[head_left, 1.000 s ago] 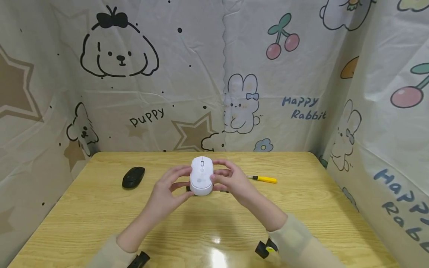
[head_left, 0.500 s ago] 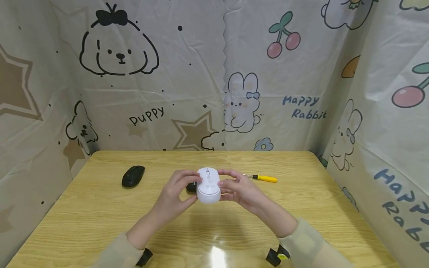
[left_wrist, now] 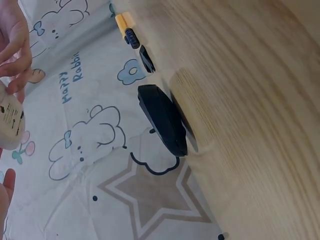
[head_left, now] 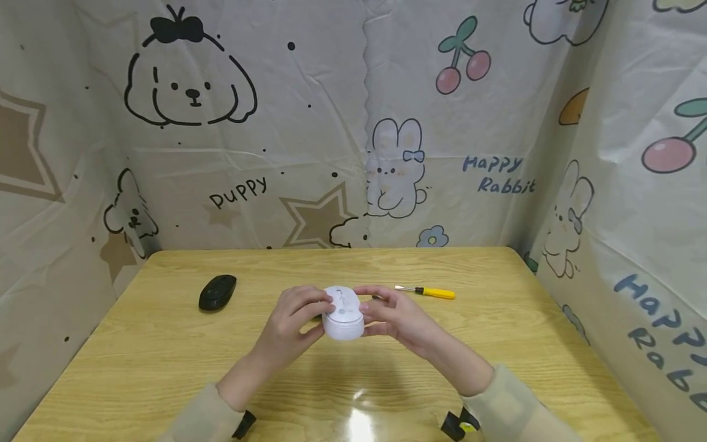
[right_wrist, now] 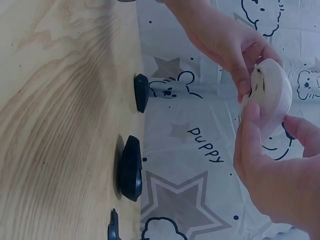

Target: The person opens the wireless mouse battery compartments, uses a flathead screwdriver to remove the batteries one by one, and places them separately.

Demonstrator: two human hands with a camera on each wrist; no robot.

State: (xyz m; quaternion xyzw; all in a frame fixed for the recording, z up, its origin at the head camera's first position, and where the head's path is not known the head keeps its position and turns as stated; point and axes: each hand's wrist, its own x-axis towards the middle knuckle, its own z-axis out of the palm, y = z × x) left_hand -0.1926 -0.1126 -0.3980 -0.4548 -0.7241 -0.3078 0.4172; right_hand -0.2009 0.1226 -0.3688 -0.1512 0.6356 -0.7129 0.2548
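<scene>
A white computer mouse [head_left: 343, 314] is held up over the table between both hands, its rounded rear end facing the head camera. My left hand [head_left: 293, 320] grips its left side, fingers on the top edge and thumb low at the rear. On the other side, my right hand [head_left: 403, 318] holds it with thumb and fingers. The right wrist view shows part of the underside of the white mouse [right_wrist: 272, 97], with fingertips of both hands on it. Printed marks show on the mouse's underside [left_wrist: 10, 117] in the left wrist view.
One black mouse [head_left: 217, 293] lies at the table's left. Another black mouse [right_wrist: 131, 170] lies behind the held one, mostly hidden in the head view. A small black piece [left_wrist: 146, 59] and a yellow-handled screwdriver [head_left: 436, 293] lie further right. Patterned cloth [head_left: 309, 135] surrounds the table [head_left: 166, 368].
Both hands have brought the white mouse lower and slightly right, nearer the person. It has tilted, so its rear end shows more and its top less. The hold stays on both sides.
</scene>
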